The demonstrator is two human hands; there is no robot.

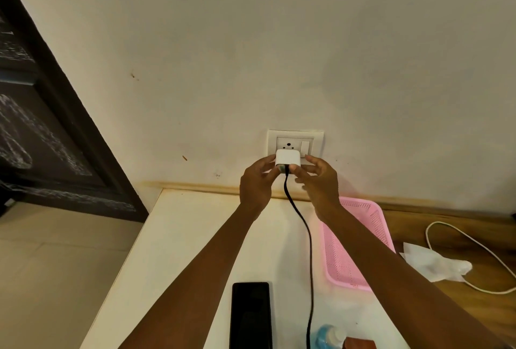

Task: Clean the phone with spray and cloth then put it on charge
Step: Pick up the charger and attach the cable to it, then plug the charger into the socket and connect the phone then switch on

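Holding a white charger adapter (288, 159) at the wall socket plate (295, 145), both hands up against the wall. Left hand (258, 182) grips the adapter's left side, thumb and fingers curled onto it. Right hand (318, 181) is on the right side, thumb and forefinger pinching at the adapter's lower edge where the black cable (305, 237) exits, other fingers loosely bent. Adapter sits over the lower part of the socket; the top pin hole is visible above it, rocker switch just to its right. Can't tell if the pins are fully seated. Cable drops from the adapter between the two forearms, runs down the white tabletop (190, 251) and leaves the frame at the bottom edge; its far end is out of view. Phone (251, 315) lies flat on the tabletop, dark face up, between the forearms, just left of the cable, apart from both hands. Spray bottle (329, 337) with a blue top sits at the bottom edge, right of the cable, only partly in frame. Pink perforated basket (360, 242) is behind the right forearm. On the wooden surface at right: a crumpled white cloth (435, 263) and a white cable (474, 242) looping past it. Dark door (42, 125) at left.
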